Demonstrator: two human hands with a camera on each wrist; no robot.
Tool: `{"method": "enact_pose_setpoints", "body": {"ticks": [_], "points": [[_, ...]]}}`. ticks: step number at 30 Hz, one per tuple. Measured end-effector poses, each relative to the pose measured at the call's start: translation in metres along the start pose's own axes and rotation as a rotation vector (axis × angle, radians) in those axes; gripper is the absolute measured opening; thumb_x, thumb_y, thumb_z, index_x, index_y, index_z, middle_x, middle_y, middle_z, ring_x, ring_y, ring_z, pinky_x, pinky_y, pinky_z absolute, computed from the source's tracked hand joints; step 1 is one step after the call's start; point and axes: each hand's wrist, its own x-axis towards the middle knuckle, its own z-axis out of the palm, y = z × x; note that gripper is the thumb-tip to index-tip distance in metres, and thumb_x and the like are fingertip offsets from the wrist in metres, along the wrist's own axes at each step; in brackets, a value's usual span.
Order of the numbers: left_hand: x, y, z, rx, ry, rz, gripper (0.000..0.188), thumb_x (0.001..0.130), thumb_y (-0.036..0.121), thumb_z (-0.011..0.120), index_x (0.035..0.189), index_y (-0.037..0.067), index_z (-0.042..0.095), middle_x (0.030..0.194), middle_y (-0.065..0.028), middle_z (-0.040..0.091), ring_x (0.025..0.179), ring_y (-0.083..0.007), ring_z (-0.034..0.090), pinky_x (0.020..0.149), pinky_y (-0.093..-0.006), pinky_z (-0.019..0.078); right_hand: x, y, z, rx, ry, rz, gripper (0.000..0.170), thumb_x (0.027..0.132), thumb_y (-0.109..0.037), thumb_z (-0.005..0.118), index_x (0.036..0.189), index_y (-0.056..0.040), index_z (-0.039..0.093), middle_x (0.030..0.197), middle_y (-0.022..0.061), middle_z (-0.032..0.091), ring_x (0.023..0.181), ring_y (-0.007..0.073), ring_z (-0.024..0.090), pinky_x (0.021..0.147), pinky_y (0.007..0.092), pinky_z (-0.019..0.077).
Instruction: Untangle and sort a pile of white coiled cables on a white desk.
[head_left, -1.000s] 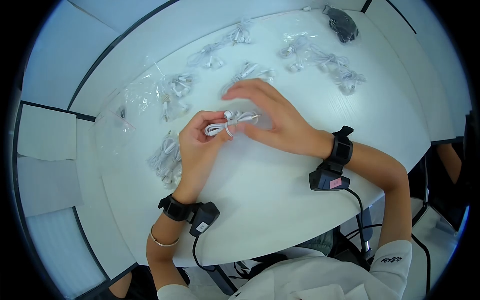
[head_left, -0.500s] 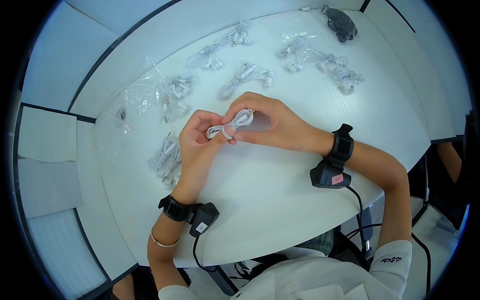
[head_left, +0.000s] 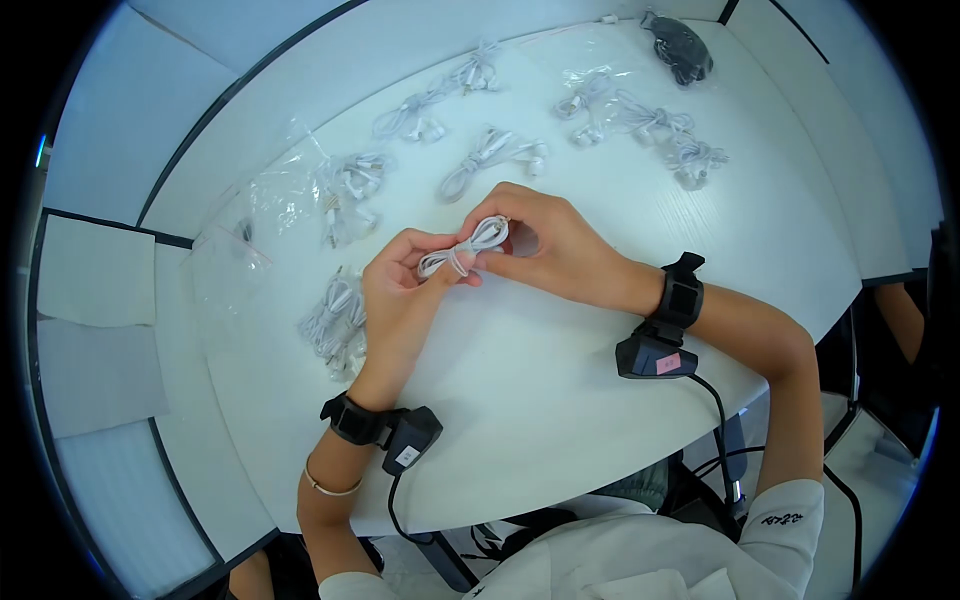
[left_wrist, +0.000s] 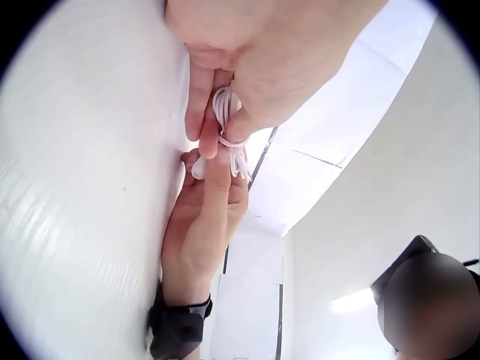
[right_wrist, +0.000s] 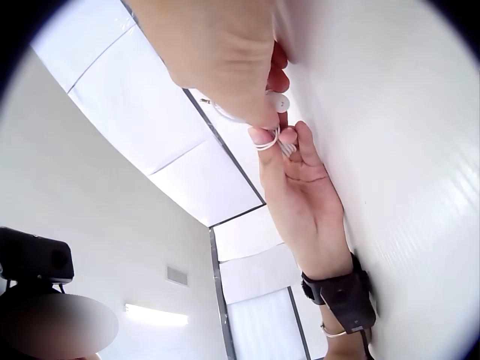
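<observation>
Both hands hold one coiled bundle of white wired earphones above the middle of the table. My left hand pinches its lower-left end between thumb and fingers, where a turn of cord wraps around the coil. At the other end, my right hand grips the loops with its thumb and curled fingers. The right wrist view shows a white earbud by the right fingertips, and a small metal plug sticks out past that hand. In the left wrist view, the coil loops stand beside the left thumb.
Several more bundled earphones lie around the table: a pile left of my left hand, one bundle beyond my hands, others at the back right. Clear plastic bags lie at left. A dark bagged item sits at the far right corner.
My right hand, first apart from the bundle with its fingers raised, has come down and taken hold of the loops. The bundle has tilted up toward the right.
</observation>
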Motion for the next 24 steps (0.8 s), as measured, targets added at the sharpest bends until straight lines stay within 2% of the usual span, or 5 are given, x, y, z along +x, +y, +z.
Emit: {"method": "enact_pose_setpoints", "body": {"ticks": [8,11,15,18,24], "points": [[0.0,-0.003,-0.002,0.024,0.02,0.048,0.02,0.083,0.01,0.068,0.093,-0.003,0.056,0.085,-0.0113,0.066,0.073,-0.0149,0.062,0.071,-0.0256,0.0504,-0.001,0.0,-0.002,-0.031,0.0,0.039,0.023,0.082,-0.01,0.066,0.099,-0.0006,0.055,0.085,0.006,0.055,0.073,0.0129,0.054,0.067,0.0252,0.0453],[-0.001,-0.005,-0.002,0.01,0.04,0.116,0.019,0.083,0.008,0.068,0.093,-0.003,0.056,0.089,-0.0121,0.064,0.074,-0.0133,0.061,0.069,-0.0251,0.0486,0.0,0.004,0.002,-0.087,0.011,-0.04,0.022,0.082,-0.019,0.063,0.089,0.0009,0.057,0.08,0.0113,0.057,0.071,0.0236,0.057,0.063,0.0324,0.0459],[0.0,-0.009,-0.004,0.104,0.158,0.223,0.018,0.082,0.004,0.068,0.093,-0.002,0.056,0.086,-0.0089,0.062,0.076,-0.0121,0.06,0.069,-0.0253,0.0488,-0.001,0.003,0.002,-0.149,-0.105,-0.101,0.021,0.084,-0.024,0.061,0.082,-0.0035,0.062,0.085,0.0087,0.058,0.08,0.0257,0.056,0.072,0.0353,0.0445],[-0.003,-0.003,-0.001,0.073,0.172,0.213,0.017,0.081,0.002,0.068,0.093,-0.003,0.056,0.086,-0.0085,0.062,0.078,-0.0119,0.06,0.069,-0.0251,0.0488,-0.001,0.001,0.003,-0.146,-0.063,-0.135,0.021,0.084,-0.025,0.06,0.086,-0.004,0.063,0.087,0.0089,0.058,0.086,0.0255,0.055,0.077,0.0359,0.043],[-0.004,-0.006,0.001,0.324,0.239,0.378,0.014,0.08,-0.002,0.066,0.091,-0.002,0.058,0.088,-0.008,0.063,0.08,-0.0123,0.061,0.072,-0.0242,0.0493,-0.006,-0.001,0.011,-0.163,-0.009,-0.214,0.023,0.086,-0.025,0.059,0.094,-0.0051,0.064,0.091,0.0101,0.059,0.092,0.0269,0.052,0.081,0.0358,0.0428]]}}
